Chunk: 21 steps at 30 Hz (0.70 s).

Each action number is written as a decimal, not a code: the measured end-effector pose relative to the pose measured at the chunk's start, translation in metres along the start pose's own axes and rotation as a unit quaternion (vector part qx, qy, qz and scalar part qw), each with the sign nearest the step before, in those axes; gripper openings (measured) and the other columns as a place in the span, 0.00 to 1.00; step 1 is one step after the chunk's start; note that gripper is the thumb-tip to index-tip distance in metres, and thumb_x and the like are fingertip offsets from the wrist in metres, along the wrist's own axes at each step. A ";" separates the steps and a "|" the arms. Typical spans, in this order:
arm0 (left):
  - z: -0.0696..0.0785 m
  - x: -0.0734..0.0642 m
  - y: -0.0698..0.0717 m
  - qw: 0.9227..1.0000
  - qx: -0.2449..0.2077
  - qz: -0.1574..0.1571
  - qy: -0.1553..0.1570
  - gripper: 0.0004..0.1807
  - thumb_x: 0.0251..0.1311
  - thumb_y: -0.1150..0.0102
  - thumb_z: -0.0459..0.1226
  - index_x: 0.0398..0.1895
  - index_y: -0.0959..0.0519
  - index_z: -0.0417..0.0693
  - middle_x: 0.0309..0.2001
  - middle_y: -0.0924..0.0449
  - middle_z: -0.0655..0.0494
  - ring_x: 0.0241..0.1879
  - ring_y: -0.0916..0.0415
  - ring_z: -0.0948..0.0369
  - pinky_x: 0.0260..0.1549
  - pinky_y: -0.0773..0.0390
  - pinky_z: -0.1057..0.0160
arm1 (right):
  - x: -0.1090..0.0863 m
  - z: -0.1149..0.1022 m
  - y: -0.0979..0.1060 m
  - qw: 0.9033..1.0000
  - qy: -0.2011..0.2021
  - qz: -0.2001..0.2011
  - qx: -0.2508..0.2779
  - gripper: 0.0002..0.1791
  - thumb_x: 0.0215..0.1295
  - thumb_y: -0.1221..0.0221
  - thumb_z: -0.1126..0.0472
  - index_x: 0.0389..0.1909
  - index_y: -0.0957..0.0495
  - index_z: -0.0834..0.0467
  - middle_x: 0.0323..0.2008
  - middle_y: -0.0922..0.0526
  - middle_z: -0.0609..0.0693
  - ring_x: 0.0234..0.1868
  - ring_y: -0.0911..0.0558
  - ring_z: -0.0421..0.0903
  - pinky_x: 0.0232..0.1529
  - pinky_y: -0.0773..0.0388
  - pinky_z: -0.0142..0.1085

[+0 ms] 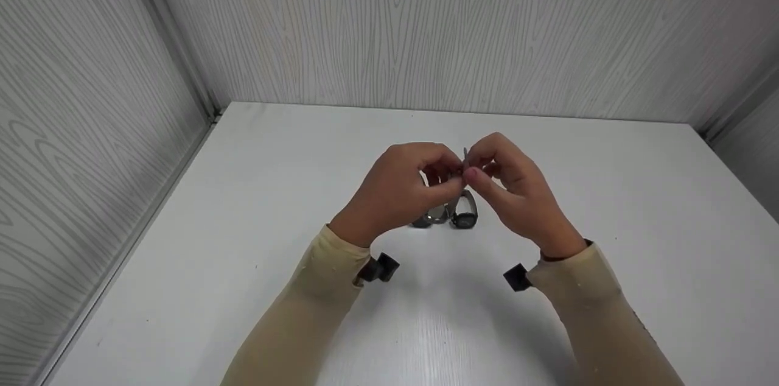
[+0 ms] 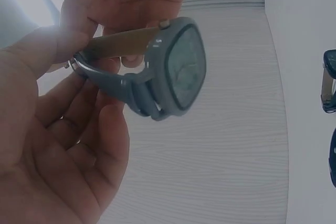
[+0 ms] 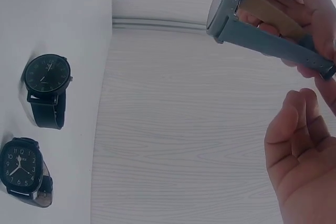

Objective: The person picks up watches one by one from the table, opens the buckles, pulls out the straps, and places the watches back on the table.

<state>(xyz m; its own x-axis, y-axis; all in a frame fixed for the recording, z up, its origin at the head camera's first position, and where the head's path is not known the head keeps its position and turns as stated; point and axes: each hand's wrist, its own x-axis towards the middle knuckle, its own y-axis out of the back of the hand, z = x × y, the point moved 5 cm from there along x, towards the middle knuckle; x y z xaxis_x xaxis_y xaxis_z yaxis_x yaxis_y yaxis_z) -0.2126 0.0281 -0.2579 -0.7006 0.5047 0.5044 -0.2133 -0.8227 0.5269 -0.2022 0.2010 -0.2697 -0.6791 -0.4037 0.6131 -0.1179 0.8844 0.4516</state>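
Observation:
A wristwatch (image 2: 181, 69) with a squarish grey-blue case and a grey-blue strap, tan on its inner side, is held up between both hands. Fingers and thumb of my left hand (image 1: 398, 188) pinch the strap near its buckle end. My right hand (image 1: 523, 191) meets the left at that same end, thumb and forefinger pinching the strap. In the right wrist view the case of the wristwatch (image 3: 226, 11) tilts away from the hands, and the strap forms a closed-looking loop. Fingers partly hide the buckle, so its fastening cannot be made out.
Below the hands on the white table (image 1: 304, 167) lie a round black watch (image 3: 47, 74) with a dark strap and a squarish black watch (image 3: 21, 166) with a brownish-grey strap. Wood-grain panels (image 1: 389, 27) stand at the back and sides. Small black cameras (image 1: 517, 277) sit at the wrists.

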 end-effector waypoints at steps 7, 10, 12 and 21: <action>0.000 0.000 0.004 0.999 -0.029 0.032 -0.005 0.05 0.69 0.35 0.37 0.42 0.12 0.47 0.35 0.15 0.63 0.34 0.21 0.68 0.34 0.18 0.60 | -0.001 0.000 -0.002 1.000 -0.020 0.013 0.004 0.12 0.76 0.38 0.65 0.52 0.27 0.66 0.47 0.21 0.51 0.47 0.21 0.49 0.48 0.23 0.37; 0.000 0.000 0.006 0.998 -0.046 0.043 -0.006 0.06 0.71 0.35 0.37 0.43 0.13 0.46 0.35 0.14 0.63 0.35 0.20 0.67 0.36 0.17 0.59 | -0.001 0.001 -0.002 0.999 -0.036 0.022 -0.017 0.11 0.72 0.38 0.69 0.51 0.26 0.66 0.46 0.20 0.47 0.48 0.20 0.48 0.49 0.23 0.36; -0.001 0.001 0.006 0.998 -0.052 0.044 -0.007 0.07 0.72 0.36 0.38 0.44 0.13 0.46 0.36 0.13 0.62 0.35 0.19 0.67 0.37 0.16 0.59 | -0.001 0.002 -0.002 0.998 -0.043 0.021 -0.032 0.10 0.72 0.38 0.69 0.50 0.25 0.66 0.44 0.19 0.46 0.47 0.20 0.47 0.49 0.23 0.36; -0.002 0.002 0.005 0.998 -0.050 0.037 -0.014 0.08 0.75 0.36 0.39 0.46 0.13 0.44 0.38 0.12 0.62 0.38 0.18 0.68 0.40 0.17 0.63 | 0.001 0.002 -0.003 0.999 -0.024 -0.001 -0.035 0.05 0.73 0.37 0.72 0.46 0.21 0.66 0.37 0.16 0.49 0.36 0.17 0.45 0.41 0.21 0.34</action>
<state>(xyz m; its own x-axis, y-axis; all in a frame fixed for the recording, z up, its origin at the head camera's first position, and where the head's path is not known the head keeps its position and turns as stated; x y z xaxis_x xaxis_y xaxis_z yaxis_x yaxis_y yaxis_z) -0.2161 0.0242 -0.2556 -0.6983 0.4475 0.5587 -0.2291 -0.8792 0.4178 -0.2037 0.1984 -0.2715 -0.7134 -0.3920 0.5809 -0.0699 0.8646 0.4976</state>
